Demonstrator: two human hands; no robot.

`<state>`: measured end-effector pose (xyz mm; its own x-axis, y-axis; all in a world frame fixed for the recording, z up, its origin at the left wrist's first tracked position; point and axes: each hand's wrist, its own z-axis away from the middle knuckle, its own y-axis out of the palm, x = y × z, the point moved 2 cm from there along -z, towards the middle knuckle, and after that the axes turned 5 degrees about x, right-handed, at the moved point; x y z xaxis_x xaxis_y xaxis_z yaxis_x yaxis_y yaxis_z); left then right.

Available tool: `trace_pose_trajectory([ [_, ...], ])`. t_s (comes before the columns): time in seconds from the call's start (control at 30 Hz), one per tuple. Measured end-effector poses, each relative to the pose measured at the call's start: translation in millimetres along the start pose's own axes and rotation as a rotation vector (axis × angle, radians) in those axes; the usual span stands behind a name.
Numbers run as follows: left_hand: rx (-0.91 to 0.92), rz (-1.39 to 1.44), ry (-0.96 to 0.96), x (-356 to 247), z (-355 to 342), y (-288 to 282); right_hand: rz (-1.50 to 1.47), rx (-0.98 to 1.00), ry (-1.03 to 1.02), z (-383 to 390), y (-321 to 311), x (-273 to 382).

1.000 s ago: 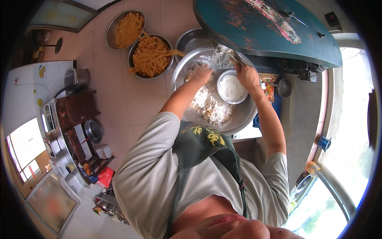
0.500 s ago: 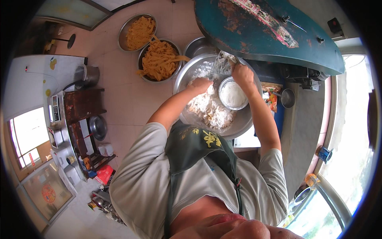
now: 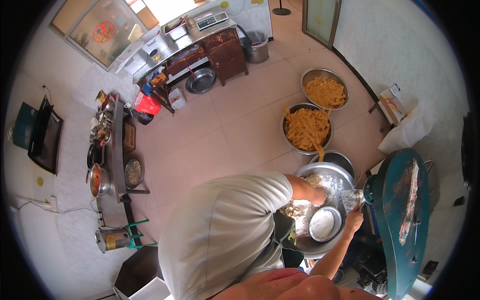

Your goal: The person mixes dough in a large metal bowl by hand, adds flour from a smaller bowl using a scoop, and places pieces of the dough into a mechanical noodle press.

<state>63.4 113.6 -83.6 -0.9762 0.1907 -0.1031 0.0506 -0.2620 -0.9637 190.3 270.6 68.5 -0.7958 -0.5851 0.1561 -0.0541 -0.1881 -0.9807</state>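
A wide metal basin holds a crumbly, floury mix. Within it, my left hand is closed, knuckles up, over the flour; its fingertips are hidden. A smaller metal bowl of white flour sits inside the basin on the right. My right hand is closed on the edge of a flat, greyish, flour-dusted piece like a scraper, slanting over the basin's right rim. Beside it stands a green machine with worn paint.
Two metal bowls of wide yellow noodle strips, a nearer one and a farther one, stand on the tiled floor. Another metal bowl is partly under the basin. A worn wooden cabinet and a pot-laden side table line the walls.
My view has swung left and tilted, bringing the room's left side in. Both hands stay at the basin, the right one still on the flat piece.
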Motion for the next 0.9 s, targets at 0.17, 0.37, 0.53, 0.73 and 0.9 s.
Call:
trace_pose_trajectory([
  [0.17,0.070,-0.087,0.060,-7,17,-32,0.069,0.059,0.057,-21,-1,6],
  [0.37,0.149,0.026,0.184,0,30,-55,0.087,-0.033,0.051,-14,24,-11],
  [0.53,0.153,0.141,0.196,10,50,-50,0.121,0.130,0.016,-22,13,32],
  [0.73,0.100,0.233,0.281,11,50,-68,0.180,0.082,0.124,-37,49,-20],
  [0.9,-0.163,0.480,0.000,39,76,-55,-0.030,-0.245,-0.245,-7,54,-17],
])
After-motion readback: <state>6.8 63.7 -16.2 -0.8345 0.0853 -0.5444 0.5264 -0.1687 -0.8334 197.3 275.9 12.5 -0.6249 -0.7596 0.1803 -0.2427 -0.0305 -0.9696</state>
